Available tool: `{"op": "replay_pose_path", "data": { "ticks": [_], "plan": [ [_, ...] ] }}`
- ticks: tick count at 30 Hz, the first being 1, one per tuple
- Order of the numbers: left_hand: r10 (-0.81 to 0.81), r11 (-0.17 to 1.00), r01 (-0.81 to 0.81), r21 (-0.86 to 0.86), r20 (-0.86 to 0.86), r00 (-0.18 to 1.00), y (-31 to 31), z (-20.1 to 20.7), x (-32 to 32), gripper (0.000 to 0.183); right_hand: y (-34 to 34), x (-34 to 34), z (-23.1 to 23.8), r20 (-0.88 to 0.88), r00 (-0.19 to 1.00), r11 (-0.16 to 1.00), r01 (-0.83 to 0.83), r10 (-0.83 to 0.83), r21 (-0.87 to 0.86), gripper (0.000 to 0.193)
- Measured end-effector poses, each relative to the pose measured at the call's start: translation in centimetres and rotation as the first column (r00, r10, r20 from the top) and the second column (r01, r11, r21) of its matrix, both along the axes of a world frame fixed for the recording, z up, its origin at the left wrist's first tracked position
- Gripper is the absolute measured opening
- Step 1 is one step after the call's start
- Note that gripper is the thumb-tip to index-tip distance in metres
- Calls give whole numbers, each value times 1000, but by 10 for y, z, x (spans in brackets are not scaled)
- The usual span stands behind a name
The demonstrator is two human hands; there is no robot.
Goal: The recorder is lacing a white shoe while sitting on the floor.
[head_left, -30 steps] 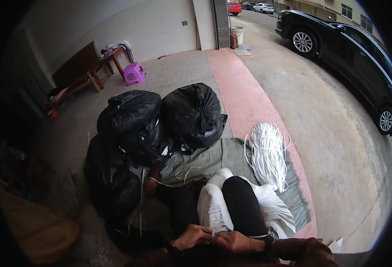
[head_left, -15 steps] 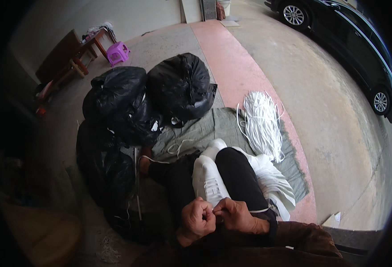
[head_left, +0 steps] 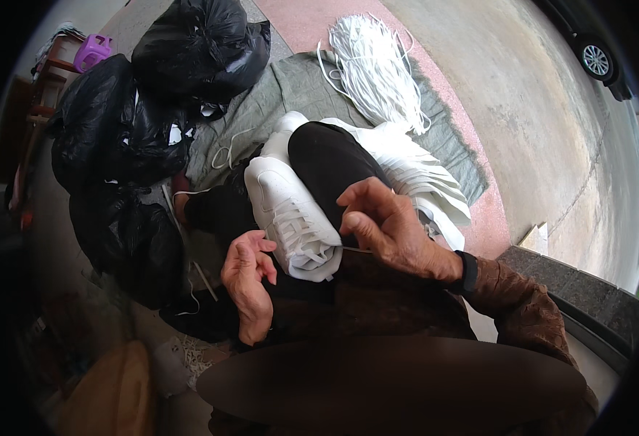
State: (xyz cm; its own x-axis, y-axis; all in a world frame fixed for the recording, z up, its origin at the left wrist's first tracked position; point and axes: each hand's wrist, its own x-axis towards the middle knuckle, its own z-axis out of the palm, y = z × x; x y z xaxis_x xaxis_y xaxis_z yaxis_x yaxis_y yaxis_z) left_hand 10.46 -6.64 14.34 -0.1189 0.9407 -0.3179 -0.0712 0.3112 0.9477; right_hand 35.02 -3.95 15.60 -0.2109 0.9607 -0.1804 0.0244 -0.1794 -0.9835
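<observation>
Head view: a white sneaker [head_left: 290, 218] rests on the person's lap at the centre of the frame, toe pointing toward the upper left, its lacing half done. The right hand [head_left: 392, 232] sits just right of the shoe, fingers pinched on a thin white lace [head_left: 354, 249] that runs taut from the eyelets. The left hand [head_left: 250, 280], lower left of the shoe, is curled with its fingertips against the shoe's side; whether it grips a lace end I cannot tell. To do this step well, I judge the shoe should stay braced against the knee, and the lace be pulled flat and even, without twist. A bundle of white laces [head_left: 374, 62] lies at the upper centre on a grey-green cloth [head_left: 290, 94], with 2 or more black bags [head_left: 152, 109] at the upper left.
</observation>
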Motion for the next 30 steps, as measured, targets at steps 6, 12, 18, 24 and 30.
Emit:
{"op": "replay_pose_path", "data": {
  "ticks": [6, 12, 18, 24, 30],
  "plan": [
    [-273, 869, 480, 117, -695, 665, 0, -3, -4, 46, -59, 195, -72, 692, 721, 975, 122, 43, -188, 38],
    [-244, 778, 611, 148, -824, 511, 8, -14, 19, 11, -192, 236, -123, 809, 567, 979, 25, 153, -203, 94],
    [-150, 987, 139, -79, -160, 976, 23, 2, -2, 12, -175, 200, -183, 748, 650, 940, 324, -136, -111, 89],
    [-148, 983, 181, 35, -437, 887, 18, -7, 6, 30, -118, 236, -177, 854, 274, 889, 262, -442, 376, 78],
    [32, 948, 172, 267, -618, 786, 2, 8, 3, 35, -54, 296, -172, 838, 527, 973, -232, 139, -15, 48]
  ]
}}
